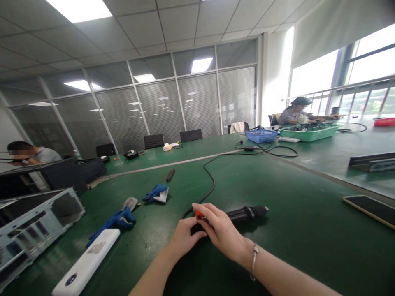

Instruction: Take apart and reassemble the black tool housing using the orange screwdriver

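Two hands met at lower centre of the table point(293, 246); right of the case point(33, 224) and gloves point(123, 218), the left hand point(185, 236) gripped the flat-lying screwdriver point(243, 213), seemingly to steady it, while the right hand point(220, 230) closed over its orange switch point(199, 214).

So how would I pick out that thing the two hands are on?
Start at the big green table and find the left hand and right hand near its front. They hold a black, rod-shaped tool with a cable trailing away. Unlike the blue gloves and white box to its left, it is dark, with an orange button.
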The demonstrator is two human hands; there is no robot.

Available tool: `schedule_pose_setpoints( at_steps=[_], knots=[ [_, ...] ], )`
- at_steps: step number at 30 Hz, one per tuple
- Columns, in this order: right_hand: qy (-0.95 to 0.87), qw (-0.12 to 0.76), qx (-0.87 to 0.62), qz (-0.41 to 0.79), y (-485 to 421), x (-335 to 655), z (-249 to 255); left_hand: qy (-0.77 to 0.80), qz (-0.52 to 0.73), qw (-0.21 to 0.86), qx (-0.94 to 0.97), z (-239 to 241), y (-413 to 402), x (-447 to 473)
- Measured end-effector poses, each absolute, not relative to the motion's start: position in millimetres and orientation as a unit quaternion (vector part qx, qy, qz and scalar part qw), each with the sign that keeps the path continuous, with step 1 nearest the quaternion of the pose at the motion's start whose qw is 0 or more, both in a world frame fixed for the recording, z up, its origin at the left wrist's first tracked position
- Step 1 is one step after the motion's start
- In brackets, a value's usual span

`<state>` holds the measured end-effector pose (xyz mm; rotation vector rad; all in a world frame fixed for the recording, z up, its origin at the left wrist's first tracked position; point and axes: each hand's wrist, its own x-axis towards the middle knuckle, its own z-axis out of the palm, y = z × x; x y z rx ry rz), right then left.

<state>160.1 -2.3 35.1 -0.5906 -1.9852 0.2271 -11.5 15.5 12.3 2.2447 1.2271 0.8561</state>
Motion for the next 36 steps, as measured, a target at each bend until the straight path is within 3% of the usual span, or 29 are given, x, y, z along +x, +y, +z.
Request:
schedule_pose_setpoints(
  at_steps=[4,14,23,32,36],
  knots=[
    [-0.848,0.450,-0.265,0.093,-4,158,37,0.451,0.306,0.216,0.810,12,16,-11],
    [-0.786,0.579,-0.212,0.035,-6,167,36,0.421,0.315,0.230,0.819,15,12,-12],
    [-0.824,0.506,-0.250,0.059,-3,165,35,0.447,0.302,0.223,0.812,14,13,-11],
    [-0.788,0.582,-0.201,0.019,-4,170,38,0.431,0.300,0.232,0.819,19,11,-11],
    [-0.796,0.563,-0.220,0.028,-3,171,38,0.441,0.288,0.226,0.820,20,10,-11]
  ],
)
